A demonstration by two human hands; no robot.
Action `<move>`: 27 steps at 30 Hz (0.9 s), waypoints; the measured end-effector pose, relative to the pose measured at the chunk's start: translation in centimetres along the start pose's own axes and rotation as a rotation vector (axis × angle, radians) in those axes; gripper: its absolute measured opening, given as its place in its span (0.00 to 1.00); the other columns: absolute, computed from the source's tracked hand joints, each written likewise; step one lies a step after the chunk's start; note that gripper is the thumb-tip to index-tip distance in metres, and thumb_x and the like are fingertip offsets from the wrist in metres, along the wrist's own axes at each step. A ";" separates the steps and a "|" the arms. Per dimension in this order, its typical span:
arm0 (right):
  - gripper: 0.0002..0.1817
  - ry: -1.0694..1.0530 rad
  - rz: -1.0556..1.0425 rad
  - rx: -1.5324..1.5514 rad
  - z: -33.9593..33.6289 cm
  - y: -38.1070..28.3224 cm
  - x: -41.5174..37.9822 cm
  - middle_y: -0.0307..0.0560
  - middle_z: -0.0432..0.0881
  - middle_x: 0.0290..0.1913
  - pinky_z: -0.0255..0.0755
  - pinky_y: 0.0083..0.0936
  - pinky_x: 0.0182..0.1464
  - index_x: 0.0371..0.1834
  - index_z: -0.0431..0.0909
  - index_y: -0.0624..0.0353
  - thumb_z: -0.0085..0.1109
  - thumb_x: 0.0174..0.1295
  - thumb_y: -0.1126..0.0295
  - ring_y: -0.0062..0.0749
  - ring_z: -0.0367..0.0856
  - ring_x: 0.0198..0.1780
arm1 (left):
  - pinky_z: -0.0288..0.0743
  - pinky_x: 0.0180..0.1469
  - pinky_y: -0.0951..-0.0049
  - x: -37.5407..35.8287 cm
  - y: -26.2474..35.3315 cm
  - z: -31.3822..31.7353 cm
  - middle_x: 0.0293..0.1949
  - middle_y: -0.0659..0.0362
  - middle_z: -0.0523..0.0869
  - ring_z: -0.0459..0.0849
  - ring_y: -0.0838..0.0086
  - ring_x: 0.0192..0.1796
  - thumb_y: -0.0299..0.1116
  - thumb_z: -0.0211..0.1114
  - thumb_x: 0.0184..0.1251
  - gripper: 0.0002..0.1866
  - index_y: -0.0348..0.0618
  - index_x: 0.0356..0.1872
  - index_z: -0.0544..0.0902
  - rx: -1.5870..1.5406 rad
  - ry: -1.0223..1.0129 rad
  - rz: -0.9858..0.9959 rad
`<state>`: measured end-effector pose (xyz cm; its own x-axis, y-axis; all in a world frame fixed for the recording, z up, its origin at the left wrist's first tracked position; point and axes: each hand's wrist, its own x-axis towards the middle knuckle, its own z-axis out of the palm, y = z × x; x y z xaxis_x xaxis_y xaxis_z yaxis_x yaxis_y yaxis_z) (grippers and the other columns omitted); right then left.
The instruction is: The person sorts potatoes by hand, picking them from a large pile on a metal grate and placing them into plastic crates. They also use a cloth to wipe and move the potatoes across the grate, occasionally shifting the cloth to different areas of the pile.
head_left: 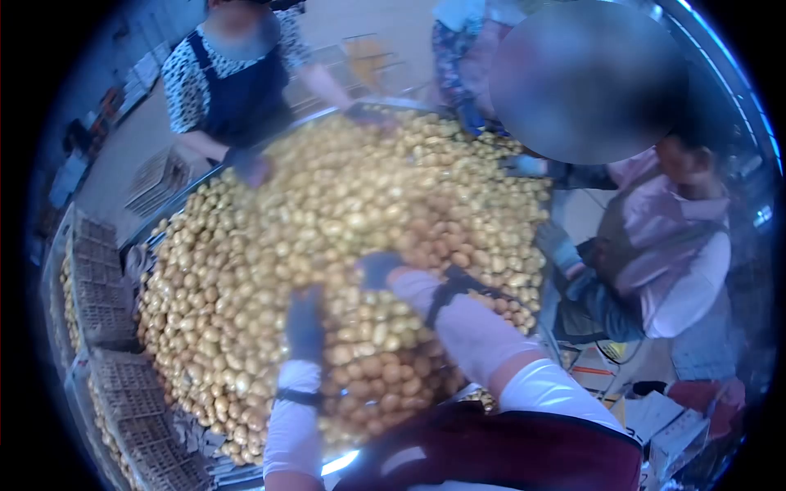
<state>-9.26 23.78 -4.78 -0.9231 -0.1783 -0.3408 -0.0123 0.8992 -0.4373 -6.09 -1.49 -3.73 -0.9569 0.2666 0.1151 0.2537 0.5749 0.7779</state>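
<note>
A wide heap of yellow-brown potatoes (237, 319) fills the big table in the middle of the head view. My left hand (305, 323), in a blue-grey glove, reaches over the near part of the heap. Its fingers look stretched out, though slightly blurred, and no potato shows in them. My right hand (379, 270), gloved alike, lies against the potatoes further up and to the right, pointing left. Its fingers are blurred and partly hidden, so a grip cannot be made out. A browner patch of potatoes (385, 376) lies below it, in front of my apron.
Plastic crates (135, 409) holding potatoes stand along the left edge. Across the heap, a person in a dark apron (241, 90) has gloved hands on it. At the right, a person in a pink top (671, 237) reaches in; another person's patterned sleeve (450, 57) is behind.
</note>
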 end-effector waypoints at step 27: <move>0.33 0.180 -0.263 2.594 7.5 -7.9 -23.1 0.53 0.68 0.74 0.60 0.55 0.74 0.75 0.66 0.52 0.49 0.72 0.45 0.52 0.66 0.74 | 0.78 0.59 0.63 -10.2 12.0 0.8 0.58 0.55 0.76 0.78 0.66 0.60 0.38 0.57 0.77 0.27 0.46 0.73 0.62 -1.218 -0.233 -0.198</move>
<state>15.01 17.79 0.34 -0.9834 -0.0158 -0.1809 0.0330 -0.9952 -0.0924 6.84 3.28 3.93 -0.8844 0.4593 -0.0836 -0.3049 -0.4328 0.8484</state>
